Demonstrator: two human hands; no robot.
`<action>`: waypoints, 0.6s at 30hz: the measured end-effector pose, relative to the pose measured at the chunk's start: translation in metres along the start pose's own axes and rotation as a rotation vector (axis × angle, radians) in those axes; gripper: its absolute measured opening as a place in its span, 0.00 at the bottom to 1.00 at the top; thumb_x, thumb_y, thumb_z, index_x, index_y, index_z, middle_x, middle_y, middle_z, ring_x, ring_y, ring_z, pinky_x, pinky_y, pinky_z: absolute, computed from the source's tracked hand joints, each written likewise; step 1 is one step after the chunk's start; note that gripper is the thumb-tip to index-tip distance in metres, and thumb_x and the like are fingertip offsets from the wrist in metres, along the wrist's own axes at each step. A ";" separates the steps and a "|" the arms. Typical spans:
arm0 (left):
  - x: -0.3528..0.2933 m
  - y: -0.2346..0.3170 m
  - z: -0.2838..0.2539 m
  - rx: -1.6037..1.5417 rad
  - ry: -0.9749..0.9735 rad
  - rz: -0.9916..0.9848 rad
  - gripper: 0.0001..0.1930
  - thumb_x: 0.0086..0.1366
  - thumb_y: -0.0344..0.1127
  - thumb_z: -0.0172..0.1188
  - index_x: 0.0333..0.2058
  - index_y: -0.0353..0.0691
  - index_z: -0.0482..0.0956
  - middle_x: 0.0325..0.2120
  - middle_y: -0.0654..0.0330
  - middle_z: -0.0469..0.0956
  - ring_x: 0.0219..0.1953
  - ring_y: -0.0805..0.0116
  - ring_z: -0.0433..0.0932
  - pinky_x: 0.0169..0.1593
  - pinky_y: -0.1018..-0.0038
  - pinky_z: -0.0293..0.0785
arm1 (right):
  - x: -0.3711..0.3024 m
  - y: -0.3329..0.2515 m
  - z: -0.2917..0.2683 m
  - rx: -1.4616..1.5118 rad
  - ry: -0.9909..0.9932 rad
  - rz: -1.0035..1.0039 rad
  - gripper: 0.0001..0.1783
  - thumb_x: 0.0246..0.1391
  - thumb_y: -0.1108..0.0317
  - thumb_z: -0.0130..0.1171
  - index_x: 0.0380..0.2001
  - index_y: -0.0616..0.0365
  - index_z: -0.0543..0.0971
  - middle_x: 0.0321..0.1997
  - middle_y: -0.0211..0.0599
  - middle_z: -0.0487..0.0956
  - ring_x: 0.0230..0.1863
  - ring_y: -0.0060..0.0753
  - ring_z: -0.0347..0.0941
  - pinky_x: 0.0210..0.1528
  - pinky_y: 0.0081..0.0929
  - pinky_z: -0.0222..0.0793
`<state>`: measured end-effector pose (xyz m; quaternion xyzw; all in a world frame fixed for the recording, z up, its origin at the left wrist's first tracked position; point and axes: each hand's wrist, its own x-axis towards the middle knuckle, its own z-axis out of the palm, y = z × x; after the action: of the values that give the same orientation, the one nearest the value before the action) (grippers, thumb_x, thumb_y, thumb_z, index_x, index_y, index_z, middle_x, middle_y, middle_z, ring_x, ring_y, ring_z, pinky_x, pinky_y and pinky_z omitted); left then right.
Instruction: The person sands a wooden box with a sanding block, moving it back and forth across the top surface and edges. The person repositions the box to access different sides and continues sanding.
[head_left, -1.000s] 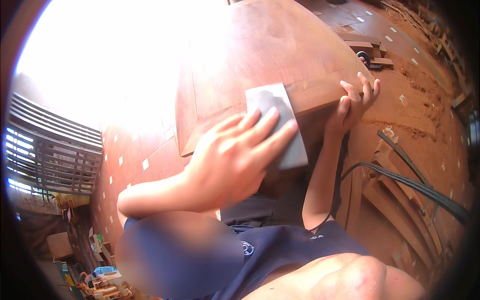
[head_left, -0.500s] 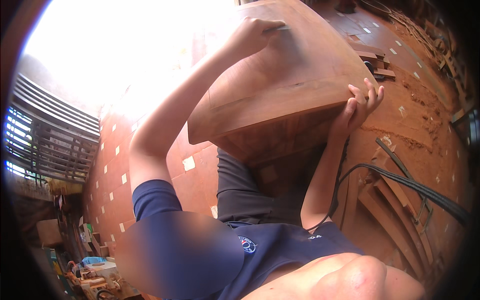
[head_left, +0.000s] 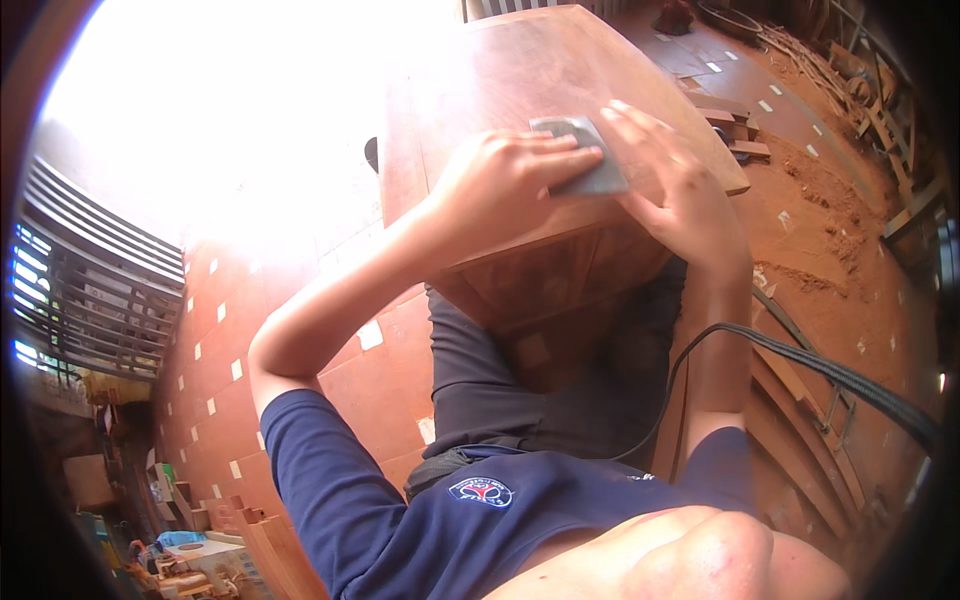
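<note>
A grey, flat piece of sandpaper [head_left: 602,178] lies on or just over the top of a brown wooden panel piece [head_left: 520,60], which stands before me like a small table or cabinet. My left hand [head_left: 510,170] holds the sandpaper, its fingers pressed across the near left part of it. Beside it, my right hand [head_left: 675,190] is open, fingers stretched out over the wood, slightly blurred. The right thumb is close to the sandpaper's right corner; whether they touch I cannot tell. The underside of the wooden piece is in shadow above my legs.
A black cable [head_left: 830,370] runs in from the right toward my waist. Curved wooden boards [head_left: 800,440] lie on the right, with more wood pieces [head_left: 735,125] beyond the panel. Reddish sawdust [head_left: 820,230] covers floor there. A slatted metal grille [head_left: 100,270] stands on the left.
My left hand has come nearer and down with the sandpaper, now seen flat. My right hand has left the panel's right edge and moved left over the top, beside the sandpaper.
</note>
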<state>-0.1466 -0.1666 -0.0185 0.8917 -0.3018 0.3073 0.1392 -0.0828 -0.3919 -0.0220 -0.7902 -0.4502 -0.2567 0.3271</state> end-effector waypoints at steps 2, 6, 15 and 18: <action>-0.005 0.022 -0.015 -0.041 0.042 0.038 0.18 0.58 0.27 0.68 0.49 0.42 0.86 0.40 0.49 0.86 0.43 0.51 0.85 0.49 0.62 0.83 | 0.017 -0.008 0.001 0.138 -0.117 -0.139 0.22 0.52 0.74 0.62 0.53 0.56 0.82 0.59 0.44 0.81 0.63 0.49 0.74 0.66 0.39 0.69; -0.005 0.020 -0.034 -0.103 -0.033 -0.104 0.17 0.60 0.26 0.66 0.48 0.46 0.87 0.35 0.51 0.86 0.33 0.52 0.85 0.40 0.64 0.81 | 0.041 -0.009 0.016 0.367 -0.321 -0.155 0.23 0.51 0.81 0.57 0.52 0.58 0.83 0.49 0.50 0.84 0.51 0.52 0.81 0.55 0.39 0.76; 0.048 -0.139 0.043 -0.013 0.044 -0.040 0.12 0.66 0.36 0.62 0.48 0.56 0.86 0.27 0.52 0.84 0.29 0.50 0.83 0.34 0.61 0.80 | 0.129 0.073 0.081 0.126 -0.275 -0.078 0.23 0.50 0.81 0.57 0.50 0.59 0.84 0.44 0.52 0.85 0.44 0.45 0.84 0.50 0.36 0.76; 0.051 -0.136 0.045 0.276 -0.074 0.016 0.08 0.65 0.35 0.60 0.41 0.50 0.85 0.27 0.56 0.84 0.28 0.57 0.84 0.32 0.64 0.82 | 0.113 0.069 0.067 0.067 -0.165 -0.122 0.25 0.47 0.83 0.55 0.50 0.60 0.84 0.45 0.52 0.85 0.45 0.48 0.83 0.51 0.36 0.77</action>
<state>-0.0087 -0.1034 -0.0297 0.9107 -0.2687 0.3136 0.0017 0.0373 -0.3072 -0.0064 -0.7685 -0.5310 -0.1952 0.2989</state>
